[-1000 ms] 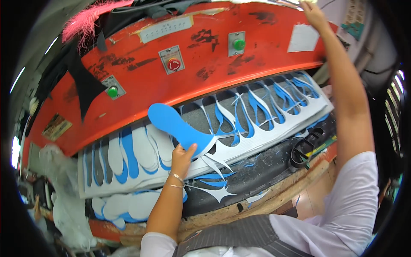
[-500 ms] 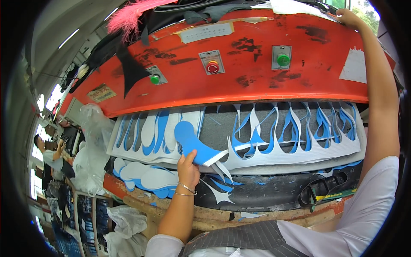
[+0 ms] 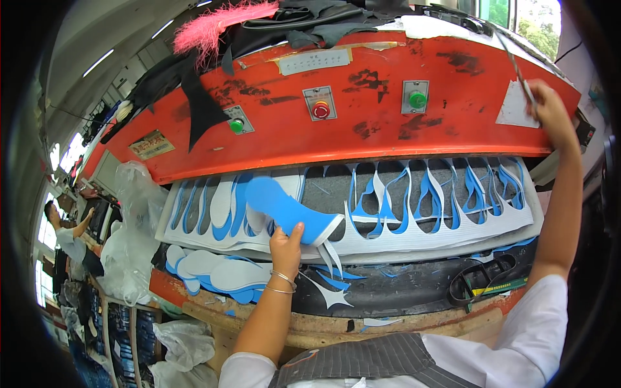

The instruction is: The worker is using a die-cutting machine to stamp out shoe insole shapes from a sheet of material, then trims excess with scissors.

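Observation:
My left hand (image 3: pixel 286 251) is closed round the heel end of a blue insole (image 3: pixel 284 205) with a white edge, held above the cutting bed. A thin white strip hangs below that end. At the right, my raised right hand (image 3: pixel 550 107) grips a long, thin metal tool (image 3: pixel 515 63) that points up and left; blur hides its exact kind. Beneath the insole lies a white and blue foam sheet (image 3: pixel 414 240) with rows of sole-shaped holes. Some cut pieces still sit in its left part. Several white and blue insoles (image 3: pixel 233 271) lie piled at the front left.
The red machine beam (image 3: pixel 259 152), with green and red buttons, spans the back above the bed. A sole-shaped cutting die (image 3: pixel 460 288) stands at the front right. Dark scraps and a pink fringe (image 3: pixel 210 29) lie on top. Plastic bags (image 3: pixel 132 239) hang left; another person (image 3: pixel 68 236) works beyond.
My right hand has come down from the top of the machine and now holds the thin metal tool. My left hand still holds the blue insole, tilted further left.

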`<move>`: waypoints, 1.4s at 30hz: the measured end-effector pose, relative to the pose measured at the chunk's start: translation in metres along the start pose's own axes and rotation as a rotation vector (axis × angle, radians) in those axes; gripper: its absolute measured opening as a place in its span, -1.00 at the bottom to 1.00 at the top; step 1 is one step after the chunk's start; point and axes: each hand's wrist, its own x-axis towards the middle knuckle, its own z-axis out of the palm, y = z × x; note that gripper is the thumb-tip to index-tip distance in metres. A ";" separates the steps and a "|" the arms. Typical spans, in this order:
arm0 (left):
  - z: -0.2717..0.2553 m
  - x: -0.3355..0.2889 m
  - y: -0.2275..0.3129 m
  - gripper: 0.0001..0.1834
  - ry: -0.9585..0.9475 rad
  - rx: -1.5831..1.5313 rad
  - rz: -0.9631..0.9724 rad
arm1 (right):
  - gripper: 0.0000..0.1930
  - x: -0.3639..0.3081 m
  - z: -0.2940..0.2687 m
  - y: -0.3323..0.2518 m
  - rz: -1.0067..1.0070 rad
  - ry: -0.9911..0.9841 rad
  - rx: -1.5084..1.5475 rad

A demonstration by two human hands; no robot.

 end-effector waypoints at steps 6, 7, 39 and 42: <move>-0.009 0.026 0.003 -0.78 -0.069 -0.092 0.031 | -0.76 -0.204 0.168 -0.024 0.431 -0.665 0.727; -0.008 0.031 0.002 -0.78 -0.114 -0.112 0.031 | -0.72 -0.233 0.200 -0.041 0.862 -0.785 0.947; -0.189 0.092 -0.037 -0.45 0.056 0.111 0.239 | -0.28 -0.300 0.447 -0.237 0.635 -0.470 0.481; -0.167 0.112 0.029 -0.42 -0.238 0.629 0.708 | -0.25 -0.317 0.443 -0.225 0.691 -0.530 0.535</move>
